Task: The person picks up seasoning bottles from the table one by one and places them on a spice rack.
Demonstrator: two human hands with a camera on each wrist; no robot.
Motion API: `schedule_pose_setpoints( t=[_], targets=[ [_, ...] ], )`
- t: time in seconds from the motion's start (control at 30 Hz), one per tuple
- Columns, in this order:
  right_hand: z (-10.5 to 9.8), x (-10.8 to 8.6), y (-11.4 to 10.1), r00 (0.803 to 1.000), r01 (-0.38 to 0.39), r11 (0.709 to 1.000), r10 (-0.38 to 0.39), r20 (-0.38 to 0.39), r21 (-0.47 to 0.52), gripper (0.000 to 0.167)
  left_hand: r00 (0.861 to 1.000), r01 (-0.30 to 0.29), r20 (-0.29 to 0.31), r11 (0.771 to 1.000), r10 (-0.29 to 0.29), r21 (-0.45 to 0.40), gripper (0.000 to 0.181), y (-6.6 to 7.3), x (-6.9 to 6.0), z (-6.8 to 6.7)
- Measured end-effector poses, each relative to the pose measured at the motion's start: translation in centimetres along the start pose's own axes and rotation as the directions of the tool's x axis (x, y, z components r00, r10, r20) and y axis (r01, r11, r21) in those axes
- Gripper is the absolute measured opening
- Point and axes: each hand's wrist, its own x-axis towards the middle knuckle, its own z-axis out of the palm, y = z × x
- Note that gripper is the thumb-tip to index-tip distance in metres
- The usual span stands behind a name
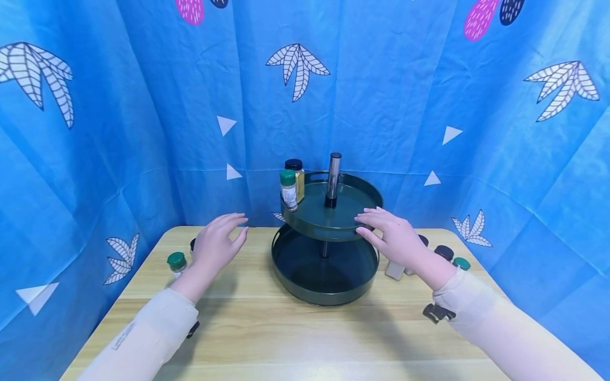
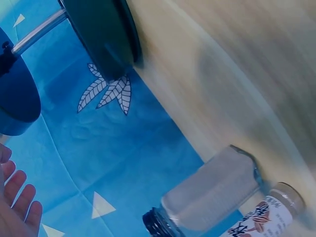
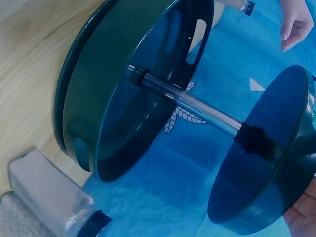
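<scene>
A dark green two-tier round turntable tray stands at the table's middle, its upper tray [image 1: 352,211] above the lower tray [image 1: 329,297] on a metal post [image 1: 334,180]. On the upper tray's left side are a green-capped spice jar [image 1: 288,194] and a black-capped jar with yellowish contents [image 1: 299,182]. My right hand [image 1: 395,238] is at that tray's right rim with fingers extended; whether it touches is hard to tell. Left of the turntable, my left hand [image 1: 216,244] hovers with relaxed fingers, holding nothing. The lower tray has nothing visible in it.
Beyond my left hand stand a green-capped jar [image 1: 177,262] and a black-capped clear jar [image 2: 212,190]. Several jars, one black-capped [image 1: 443,253] and one green-capped [image 1: 461,263], stand behind my right forearm. A blue patterned curtain [image 1: 381,106] surrounds the wooden table [image 1: 305,344].
</scene>
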Motion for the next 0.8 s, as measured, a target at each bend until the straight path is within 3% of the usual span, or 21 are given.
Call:
schedule_pose_setpoints(
  t=[0.8],
  targets=[
    [-0.2, 0.0, -0.3, 1.000, -0.012, 1.000, 0.012, 0.020, 0.003, 0.040, 0.995, 0.099, -0.017, 0.995, -0.099, 0.014, 0.027, -2.7, -3.1, 0.0]
  ],
)
